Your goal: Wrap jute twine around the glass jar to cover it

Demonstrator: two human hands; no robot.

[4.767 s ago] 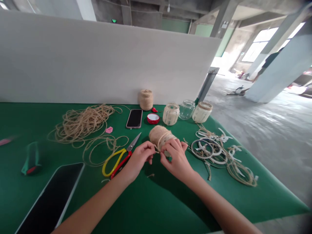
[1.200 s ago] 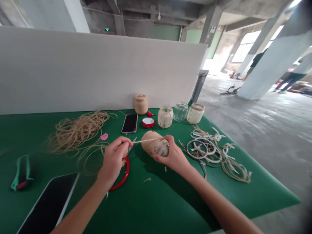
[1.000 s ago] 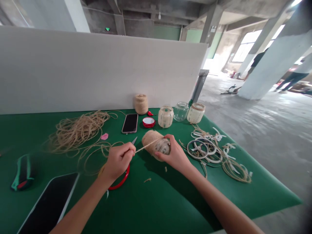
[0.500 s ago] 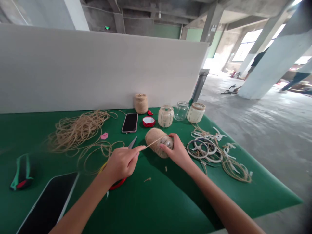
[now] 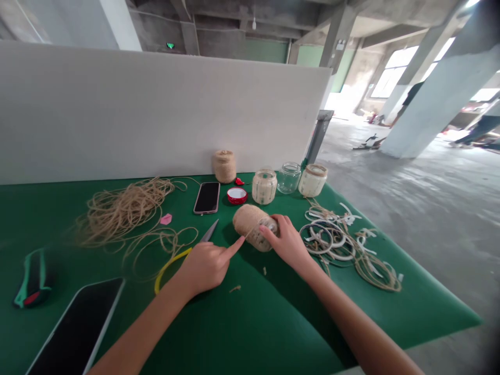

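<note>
A glass jar wrapped in jute twine lies on its side on the green table. My right hand grips the jar at its mouth end, fingers curled around it. My left hand is closed, with the index finger stretched towards the jar. It pinches the short loose twine end just beside the jar. Scissors lie under and behind my left hand; the blade tip and the yellow handle show, the red handle is hidden.
A loose twine heap lies at the left. A phone, a red lid and several jars stand along the white partition. A tablet lies front left, and cord scraps near the table's right edge.
My left hand, which held the twine end stretched out to the left over the scissors, has moved right up to the jar. The free twine is now short. My right hand kept hold of the jar.
</note>
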